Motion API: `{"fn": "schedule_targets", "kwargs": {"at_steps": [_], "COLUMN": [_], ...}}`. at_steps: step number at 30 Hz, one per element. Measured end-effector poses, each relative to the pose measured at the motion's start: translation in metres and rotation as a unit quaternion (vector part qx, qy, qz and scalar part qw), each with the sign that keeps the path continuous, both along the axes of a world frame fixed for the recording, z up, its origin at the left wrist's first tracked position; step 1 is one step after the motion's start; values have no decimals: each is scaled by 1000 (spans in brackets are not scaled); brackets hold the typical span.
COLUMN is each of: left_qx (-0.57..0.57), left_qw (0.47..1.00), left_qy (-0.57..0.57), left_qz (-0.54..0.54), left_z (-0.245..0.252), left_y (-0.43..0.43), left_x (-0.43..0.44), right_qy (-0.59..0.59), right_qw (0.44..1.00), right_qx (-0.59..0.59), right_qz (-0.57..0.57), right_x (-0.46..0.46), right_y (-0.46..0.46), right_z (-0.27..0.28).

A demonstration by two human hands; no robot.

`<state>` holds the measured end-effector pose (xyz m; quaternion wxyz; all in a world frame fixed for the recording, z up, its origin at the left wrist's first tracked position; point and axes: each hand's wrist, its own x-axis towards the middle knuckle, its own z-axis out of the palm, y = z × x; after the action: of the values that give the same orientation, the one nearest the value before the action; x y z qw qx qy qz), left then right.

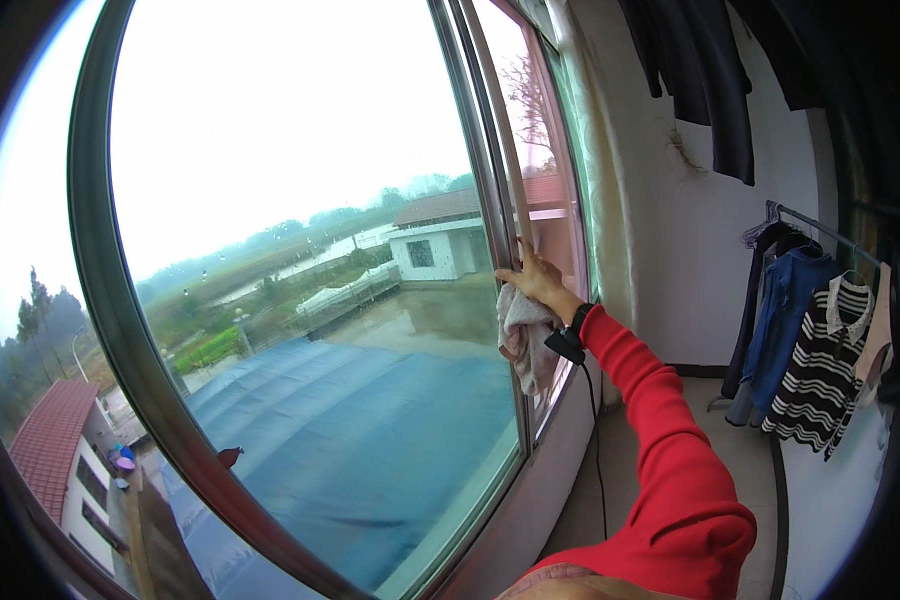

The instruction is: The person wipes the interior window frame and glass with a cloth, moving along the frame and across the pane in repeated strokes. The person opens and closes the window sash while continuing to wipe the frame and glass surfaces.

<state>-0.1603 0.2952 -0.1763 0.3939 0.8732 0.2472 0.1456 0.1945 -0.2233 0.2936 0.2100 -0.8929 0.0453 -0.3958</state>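
Observation:
My right hand [534, 279], in a red sleeve, is at the metal upright [499, 195] of a window sash. Its thumb and fingers are spread against the frame. A crumpled pale cloth [529, 337] hangs below the palm, held by the hand, with its lower end beside the frame. Around the wrist is a dark strap with a small black device [565, 346], from which a black cable [598, 450] runs down. The large window pane [292, 247] left of the hand has water drops on it. My left hand is out of view.
A pale curtain [607, 195] hangs right of the window. Clothes hang on a metal rail [825, 229], among them a striped top [814, 360]; dark garments [690, 67] hang above. A thick window frame [94, 247] curves along the left. Outside lies a blue roof sheet [360, 427].

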Motion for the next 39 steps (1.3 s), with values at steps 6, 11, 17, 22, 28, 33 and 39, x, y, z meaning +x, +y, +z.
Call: {"fn": "schedule_targets", "kwargs": {"at_steps": [6, 11, 17, 22, 28, 33, 39], "left_qx": [57, 82, 87, 138, 184, 232, 381], "left_qw": [997, 995, 991, 963, 922, 861, 765], "left_qy": [-59, -47, -98, -195, -265, -322, -330], "left_qz": [-5, 26, 20, 126, 214, 317, 401], "left_z": [-8, -6, 23, 82, 147, 182, 212], "left_y": [8, 7, -4, -2, 18, 39, 77], "left_x": [7, -5, -4, -11, -23, -34, -45], "right_qy": [-62, -101, -84, -153, -157, -142, -124], "right_qw": [998, 994, 995, 987, 986, 989, 992], "right_qx": [-21, -38, -17, -52, -47, -46, 2], "right_qz": [19, 14, 59, 15, 36, 20, 32], "right_x": [-1, 5, 26, 55, 57, 59, 68], "right_y": [6, 3, -14, -24, -26, -23, -22], "right_z": [-9, -13, -23, -29, -27, -25, -32]}}
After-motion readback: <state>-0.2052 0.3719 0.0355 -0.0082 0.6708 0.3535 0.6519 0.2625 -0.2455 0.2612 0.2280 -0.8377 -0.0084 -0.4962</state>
